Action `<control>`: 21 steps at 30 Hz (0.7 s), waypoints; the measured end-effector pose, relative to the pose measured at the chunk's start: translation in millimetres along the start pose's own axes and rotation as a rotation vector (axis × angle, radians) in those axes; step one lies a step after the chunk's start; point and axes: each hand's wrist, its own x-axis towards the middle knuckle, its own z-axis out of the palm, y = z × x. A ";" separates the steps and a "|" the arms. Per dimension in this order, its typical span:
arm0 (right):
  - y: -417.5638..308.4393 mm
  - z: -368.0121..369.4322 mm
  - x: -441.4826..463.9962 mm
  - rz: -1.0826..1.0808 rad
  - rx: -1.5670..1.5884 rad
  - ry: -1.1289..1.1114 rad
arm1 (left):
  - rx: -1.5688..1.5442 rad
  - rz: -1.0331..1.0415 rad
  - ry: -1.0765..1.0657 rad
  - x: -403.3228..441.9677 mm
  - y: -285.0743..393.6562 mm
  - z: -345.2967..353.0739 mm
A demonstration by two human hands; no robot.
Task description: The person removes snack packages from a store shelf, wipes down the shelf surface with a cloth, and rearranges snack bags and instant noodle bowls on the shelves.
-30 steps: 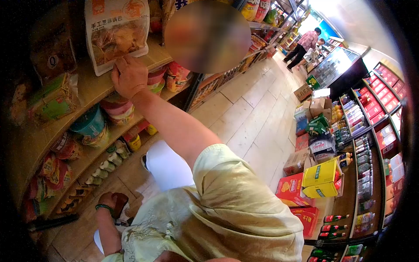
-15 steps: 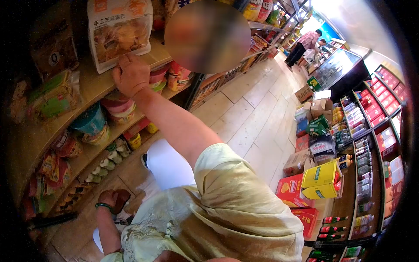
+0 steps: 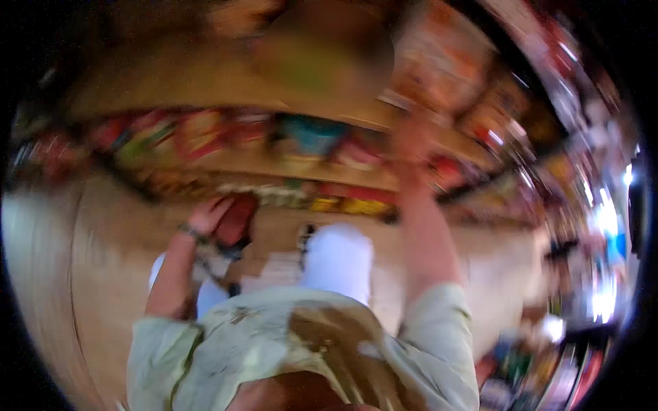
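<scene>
Motion smears the head view. My right hand (image 3: 412, 140) is raised at the shelf edge, beside the lower left corner of an upright snack bag (image 3: 449, 58) with orange print; its fingers are too blurred to read. Lower down on the left, my left hand (image 3: 208, 218) is closed round a dark reddish-brown object (image 3: 236, 219), which I cannot make out clearly. A bracelet circles that wrist.
A long wooden shelf (image 3: 171, 82) spans the upper view. Colourful packs and a teal tub (image 3: 312, 137) stand on the tier below, with yellow packs (image 3: 349, 204) lower. Blurred goods (image 3: 521, 363) lie at the lower right.
The view has swung left, so the snack bag and my right hand now appear further right. The dark object remains in my left hand. Blur has increased strongly.
</scene>
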 end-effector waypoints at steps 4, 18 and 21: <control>32.8 8.1 11.7 0.004 0.053 0.260 | -0.602 0.041 0.366 -27.6 0.1 -51.2; 46.9 12.3 17.9 -0.099 0.217 0.342 | 0.074 0.371 1.072 -43.9 40.9 -273.5; 28.0 -4.4 18.3 0.010 0.234 0.234 | 0.672 0.337 0.653 41.2 37.8 -249.7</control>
